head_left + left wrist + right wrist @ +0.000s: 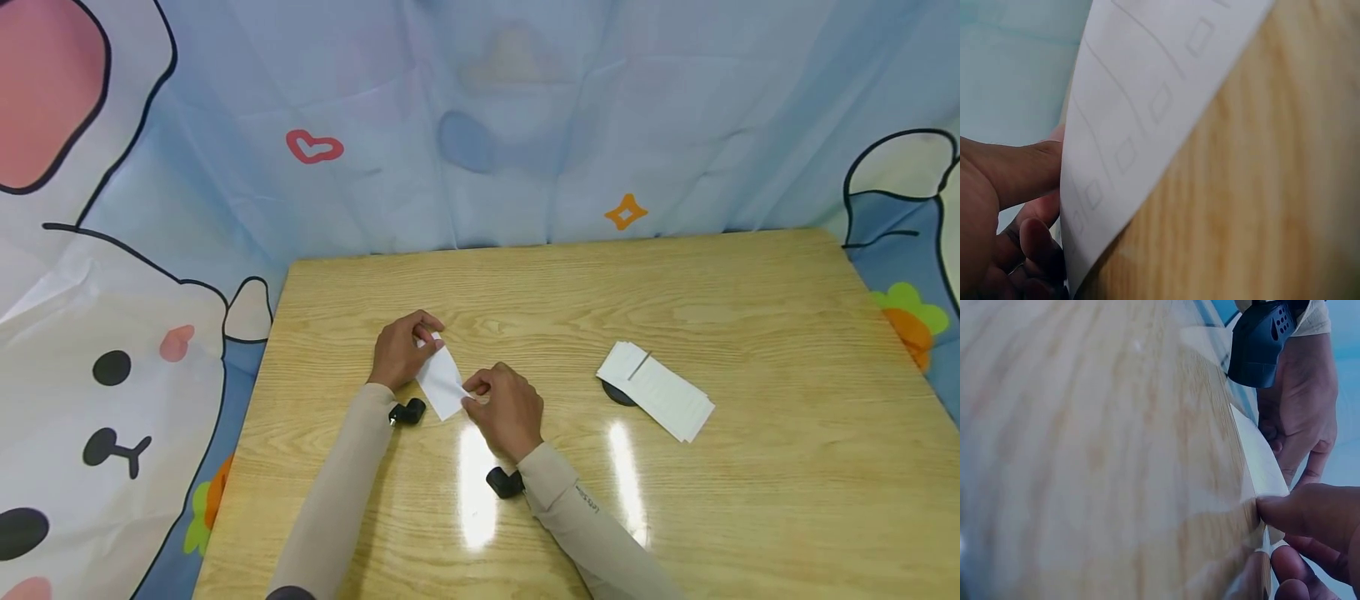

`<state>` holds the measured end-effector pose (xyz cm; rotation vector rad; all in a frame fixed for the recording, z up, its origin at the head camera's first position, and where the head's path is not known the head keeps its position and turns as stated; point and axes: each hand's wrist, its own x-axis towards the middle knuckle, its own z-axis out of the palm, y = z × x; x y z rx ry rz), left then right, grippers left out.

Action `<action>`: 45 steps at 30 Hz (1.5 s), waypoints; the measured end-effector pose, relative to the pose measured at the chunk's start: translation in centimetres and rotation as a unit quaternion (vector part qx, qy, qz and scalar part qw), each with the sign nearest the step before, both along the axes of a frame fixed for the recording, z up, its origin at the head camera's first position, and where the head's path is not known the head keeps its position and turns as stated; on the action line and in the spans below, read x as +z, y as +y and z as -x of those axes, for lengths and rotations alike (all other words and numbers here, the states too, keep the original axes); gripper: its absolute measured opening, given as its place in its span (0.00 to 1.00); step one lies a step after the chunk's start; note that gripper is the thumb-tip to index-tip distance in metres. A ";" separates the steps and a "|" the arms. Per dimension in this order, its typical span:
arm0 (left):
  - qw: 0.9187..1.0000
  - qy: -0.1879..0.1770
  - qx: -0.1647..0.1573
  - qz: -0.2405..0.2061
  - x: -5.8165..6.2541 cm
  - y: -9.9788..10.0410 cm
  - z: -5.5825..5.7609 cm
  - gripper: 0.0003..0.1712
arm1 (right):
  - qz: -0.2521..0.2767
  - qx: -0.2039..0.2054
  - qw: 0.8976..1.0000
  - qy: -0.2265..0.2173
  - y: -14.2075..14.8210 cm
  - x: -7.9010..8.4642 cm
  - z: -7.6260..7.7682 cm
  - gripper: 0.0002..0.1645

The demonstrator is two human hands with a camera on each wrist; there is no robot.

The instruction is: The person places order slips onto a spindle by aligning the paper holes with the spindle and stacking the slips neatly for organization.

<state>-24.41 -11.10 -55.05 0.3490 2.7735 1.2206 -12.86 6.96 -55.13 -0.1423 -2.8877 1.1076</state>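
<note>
A white slip of paper (441, 383) is held between both hands over the left half of the table. My left hand (402, 350) pinches its far end between thumb and fingers. At the near right edge, my right hand (510, 408) pinches the paper with thumb and forefinger. Close up in the left wrist view, the paper (1129, 94) shows printed lines and a row of small boxes, and it curves upward off the wood. The right wrist view shows the thumb (1297, 515) pressed on the paper's edge.
To the right lies a stack of white paper slips (660, 392), with a dark round object (618, 394) partly under it and a thin dark strip (640, 366) across its top. The wooden table (787, 333) ends at a printed curtain (525, 125) behind.
</note>
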 end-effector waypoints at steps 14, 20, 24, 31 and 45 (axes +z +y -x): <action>1.000 -0.003 0.000 -0.013 -0.1 -0.2 -0.1 0.09 | 0.050 0.025 0.998 0.010 -0.1 0.0 0.1 0.05; 1.000 -0.001 0.002 -0.012 0.0 -0.2 0.0 0.09 | 0.111 0.034 0.993 0.003 0.4 -0.3 0.4 0.10; 1.000 0.001 0.000 -0.014 -0.1 -0.2 0.0 0.09 | 0.153 0.029 0.988 0.004 0.8 -0.3 0.5 0.08; 1.000 -0.003 0.000 -0.019 -0.2 -0.3 0.0 0.09 | 0.178 0.026 0.984 -0.004 0.8 0.0 0.6 0.06; 0.995 -0.006 -0.007 -0.097 -0.5 -1.0 0.2 0.13 | 0.267 0.038 0.963 -0.033 1.4 -0.5 0.8 0.09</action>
